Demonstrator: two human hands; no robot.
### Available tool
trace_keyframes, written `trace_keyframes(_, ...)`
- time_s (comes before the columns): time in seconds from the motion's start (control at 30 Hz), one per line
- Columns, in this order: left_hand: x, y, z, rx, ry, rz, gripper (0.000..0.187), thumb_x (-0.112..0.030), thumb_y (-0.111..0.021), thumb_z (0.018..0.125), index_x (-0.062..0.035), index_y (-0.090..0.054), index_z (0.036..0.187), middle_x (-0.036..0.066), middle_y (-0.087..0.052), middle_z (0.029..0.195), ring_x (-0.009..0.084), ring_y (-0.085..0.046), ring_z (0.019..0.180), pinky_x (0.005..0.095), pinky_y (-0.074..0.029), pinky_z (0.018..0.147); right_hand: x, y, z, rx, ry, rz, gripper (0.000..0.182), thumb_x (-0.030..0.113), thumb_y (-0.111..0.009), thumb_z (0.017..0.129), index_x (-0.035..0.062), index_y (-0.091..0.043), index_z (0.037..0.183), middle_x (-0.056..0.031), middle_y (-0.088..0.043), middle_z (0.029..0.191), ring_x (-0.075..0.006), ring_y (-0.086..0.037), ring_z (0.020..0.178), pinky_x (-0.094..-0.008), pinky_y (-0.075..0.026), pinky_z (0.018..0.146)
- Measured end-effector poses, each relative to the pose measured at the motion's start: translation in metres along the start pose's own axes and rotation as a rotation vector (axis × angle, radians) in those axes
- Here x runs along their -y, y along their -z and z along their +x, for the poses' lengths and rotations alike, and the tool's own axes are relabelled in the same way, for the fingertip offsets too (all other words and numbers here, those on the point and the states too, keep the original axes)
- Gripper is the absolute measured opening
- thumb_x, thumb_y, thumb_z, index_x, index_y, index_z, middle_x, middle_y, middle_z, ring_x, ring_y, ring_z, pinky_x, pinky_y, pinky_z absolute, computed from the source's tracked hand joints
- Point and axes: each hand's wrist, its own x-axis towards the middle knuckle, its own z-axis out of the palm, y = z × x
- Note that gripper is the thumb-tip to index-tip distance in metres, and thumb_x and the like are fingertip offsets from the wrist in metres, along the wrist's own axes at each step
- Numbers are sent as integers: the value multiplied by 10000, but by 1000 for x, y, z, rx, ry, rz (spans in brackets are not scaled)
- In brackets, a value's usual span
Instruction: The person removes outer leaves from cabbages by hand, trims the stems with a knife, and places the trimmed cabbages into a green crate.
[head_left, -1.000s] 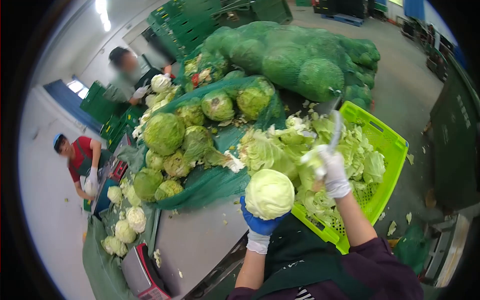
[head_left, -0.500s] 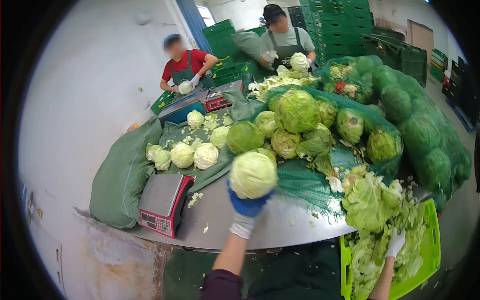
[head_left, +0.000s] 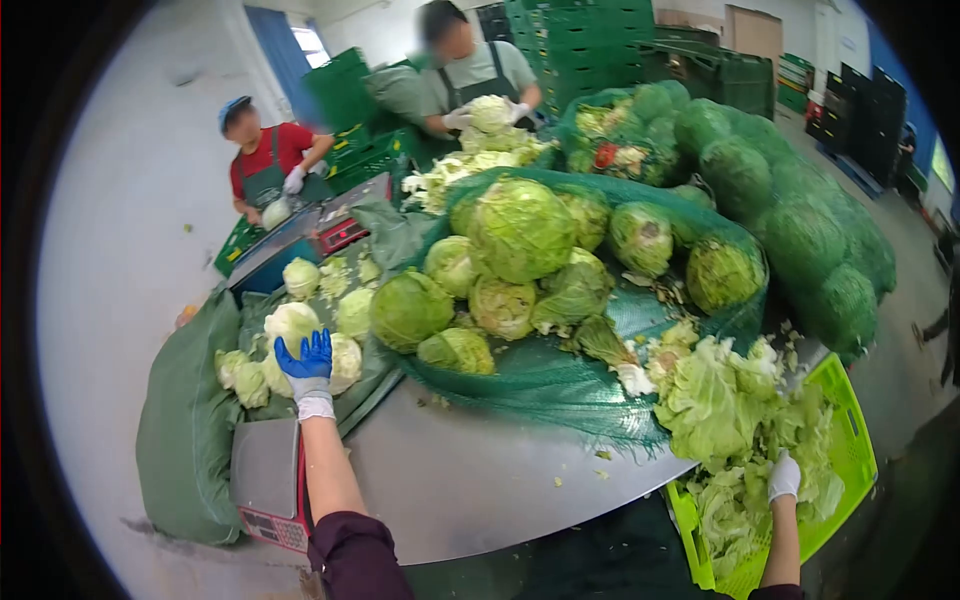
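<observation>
My left hand [head_left: 308, 362], in a blue-coated glove, has its fingers spread against a pale trimmed cabbage [head_left: 291, 322]. That cabbage sits among several other trimmed ones on green sacking at the left of the table. Down at the right, my right hand [head_left: 785, 477] in a white glove is at the loose cabbage leaves [head_left: 720, 515] in a lime-green crate [head_left: 852, 440]. Its fingers look curled, and whatever they hold is hidden. Several untrimmed cabbages [head_left: 520, 230] are heaped on green netting at the middle of the table.
A red-framed scale [head_left: 268, 480] stands under my left forearm, beside a stuffed green sack [head_left: 180, 420]. Netted bags of cabbages [head_left: 800, 220] line the right. Two co-workers handle cabbages across the table, near a second scale [head_left: 343, 233] and stacked green crates [head_left: 575, 45].
My left hand has carried a trimmed cabbage from the table's middle to the left-hand group, and its fingers have spread. My right hand stays at the crate. The view has shifted right.
</observation>
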Motion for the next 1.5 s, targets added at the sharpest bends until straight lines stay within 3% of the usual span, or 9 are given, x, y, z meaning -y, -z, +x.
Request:
trace_keyframes(0.13, 80, -33, -45, 619, 34, 594, 464, -306, -482, 956, -219, -376, 1400, 162, -361, 1404, 333, -398, 1279, 518, -403, 1019, -1, 14, -21, 17, -62, 25, 376, 179, -669, 800, -27, -558, 1095, -246, -647, 906, -407, -614, 882, -467, -482, 769)
trace_keyframes(0.33, 201, -120, -72, 845, -188, 1289, 442, -322, -470, 975, -217, -412, 1400, 78, -453, 1345, 229, -482, 1210, 397, -435, 934, -40, 36, -22, 57, 16, -21, 361, 244, -701, 751, 2, -609, 1003, -217, -660, 910, -391, -627, 870, -466, -493, 769)
trace_keyframes(0.53, 296, -151, -18, 1127, -653, 1536, 473, -257, -529, 956, -69, -428, 1378, 79, -474, 1353, 181, -448, 1254, 298, -332, 1044, -16, 146, -63, 188, 43, -85, 472, 421, -639, 809, -27, -613, 953, -255, -646, 819, -411, -634, 789, -483, -495, 702)
trace_keyframes(0.63, 322, -133, -36, 1071, -175, 1027, 471, -239, -539, 951, -68, -427, 1375, 72, -472, 1352, 178, -436, 1260, 297, -323, 1068, 36, 173, -79, 153, 89, 50, 591, 532, -499, 889, -41, -576, 1010, -261, -640, 776, -421, -632, 750, -496, -493, 684)
trace_keyframes(0.73, 312, -122, -117, 979, -277, 1032, 457, -184, -572, 931, -48, -449, 1349, 57, -435, 1381, 180, -400, 1285, 301, -333, 1062, 95, 149, -72, 27, 179, 211, 524, 465, -424, 951, -26, -575, 848, -255, -628, 713, -420, -631, 699, -488, -503, 639)
trace_keyframes(0.97, 293, -41, -209, 1273, -1027, 1309, 548, -184, -698, 768, -21, -536, 1266, 137, -392, 1408, 298, -354, 1315, 408, -251, 1098, 182, 100, -39, 113, 412, 347, 538, 445, -400, 962, -34, -611, 836, -265, -639, 762, -431, -629, 744, -489, -496, 692)
trace_keyframes(1.2, 314, 26, -293, 1962, -1600, 1660, 446, -415, -712, 764, -385, -583, 1190, 3, -344, 1481, 349, -302, 1353, 650, -175, 1072, 64, 68, -22, -157, -49, 229, 555, 436, -340, 989, 3, -648, 832, -216, -669, 789, -366, -665, 757, -453, -530, 677)
trace_keyframes(1.37, 345, 30, -364, 2398, -1188, 1773, 334, -269, -605, 831, -254, -608, 1164, 8, -477, 1371, 261, -386, 1311, 547, -198, 1108, -72, 63, -18, -174, -322, 255, 612, 419, -285, 990, -25, -675, 832, -261, -654, 853, -424, -631, 832, -495, -491, 776)
trace_keyframes(1.5, 384, 13, -377, 2367, -1034, 1636, 337, -251, -609, 805, -182, -635, 1134, 62, -520, 1312, 272, -451, 1241, 506, -238, 1100, -134, 83, -30, -161, -338, 322, 578, 446, -378, 960, -34, -664, 810, -250, -660, 813, -413, -636, 790, -483, -492, 749)
